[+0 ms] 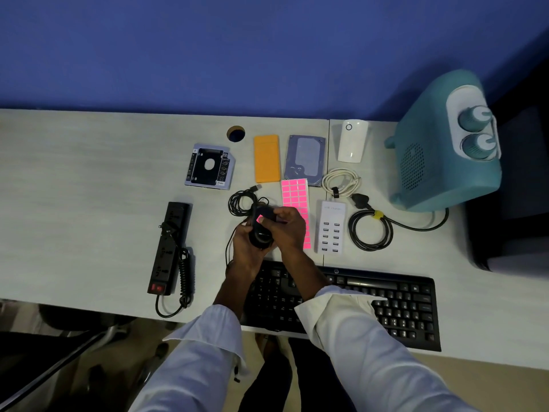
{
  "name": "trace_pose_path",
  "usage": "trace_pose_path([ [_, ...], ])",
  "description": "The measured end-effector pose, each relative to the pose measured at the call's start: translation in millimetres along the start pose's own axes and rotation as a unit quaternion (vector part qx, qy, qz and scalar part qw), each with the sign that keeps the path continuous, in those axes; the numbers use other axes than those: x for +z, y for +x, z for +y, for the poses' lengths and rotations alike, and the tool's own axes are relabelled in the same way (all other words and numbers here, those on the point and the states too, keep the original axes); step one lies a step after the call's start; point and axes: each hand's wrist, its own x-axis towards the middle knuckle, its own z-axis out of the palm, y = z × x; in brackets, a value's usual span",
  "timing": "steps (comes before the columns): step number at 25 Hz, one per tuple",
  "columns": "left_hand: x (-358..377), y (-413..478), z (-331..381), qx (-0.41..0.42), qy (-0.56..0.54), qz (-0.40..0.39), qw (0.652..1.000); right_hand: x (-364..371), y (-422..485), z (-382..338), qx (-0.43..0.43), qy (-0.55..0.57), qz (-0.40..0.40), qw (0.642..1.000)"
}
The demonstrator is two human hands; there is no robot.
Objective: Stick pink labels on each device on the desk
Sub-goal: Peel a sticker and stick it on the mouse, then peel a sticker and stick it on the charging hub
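Pink shows between our hands: 1 pink label (260, 219) sits on the top of the black webcam (261, 233) that we hold above the pale desk (89, 179), just in front of the keyboard (386, 304). Our left hand (248, 248) is wrapped around the lower round body of the webcam, fingers closed on it from the left and beneath. Our right hand (289, 230) comes in from the right, its fingertips (274, 215) pinched together at the webcam's upper edge, touching just beside the label; we cannot tell whether they press the label itself or only the casing next to it. The webcam's black cable (242, 200) lies coiled on the desk just behind our left hand.

The sheet of pink labels (294, 193) lies flat on the desk, its near part hidden by our right hand, between the cable and the white multi-port charger (332, 227). Further back lie a drive caddy (210, 166), an orange case (266, 158), a hard drive (306, 157) and a white plug-in device (352, 141). A black power strip (169, 248) lies to the left, and a teal heater (445, 144) stands at the right.
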Motion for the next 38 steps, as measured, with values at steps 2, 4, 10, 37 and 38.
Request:
trace_pose_path([
  [2, 0.5, -1.2, -1.4, 0.0, 0.001, 0.004, 1.0, -0.3, -0.9, 0.5, 0.004, -0.004, 0.011, 1.0],
  [4, -0.2, -1.1, -3.8, 0.0, 0.007, 0.009, 1.0, -0.2, -1.4, 2.3, 0.009, -0.007, 0.015, 1.0],
  [10, -7.6, 14.7, -2.7, 0.151, 0.278, 0.034, 0.948, -15.6, -7.8, 8.0, 0.027, 0.003, 0.046, 0.999],
  [37, 7.9, -30.5, -61.4, 0.249, 0.744, 0.108, 0.611, -92.5, -59.0, 49.1, -0.029, -0.394, 0.115, 0.912],
  [38, 8.9, -29.0, -61.6, 0.241, 0.739, 0.111, 0.619, -90.3, -59.3, 47.1, -0.031, -0.406, 0.13, 0.904],
])
